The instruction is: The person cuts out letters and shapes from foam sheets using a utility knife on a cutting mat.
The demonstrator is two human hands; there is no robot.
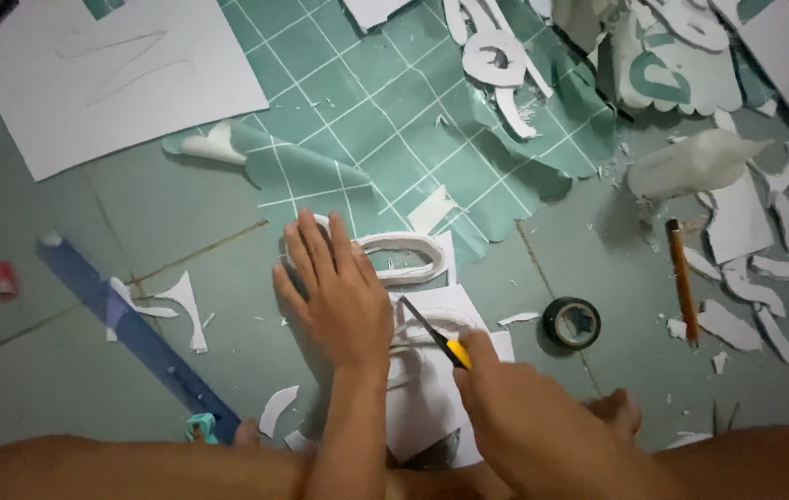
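My left hand (334, 292) lies flat, fingers spread, on a white foam sheet (431, 370) on the tiled floor. My right hand (515, 407) grips a utility knife (436, 335) with a yellow body and dark blade. The blade tip rests on the sheet just right of my left hand. A cut-out white oval ring shape (399, 256) lies just beyond my left fingers.
A green gridded cutting mat (366, 111) lies ahead with white cut letters (496, 60). A large white sheet (117, 74) is far left, a blue ruler (135, 333) left. A black tape roll (571, 321), a brown pencil (681, 278) and scattered white scraps (746, 287) lie right.
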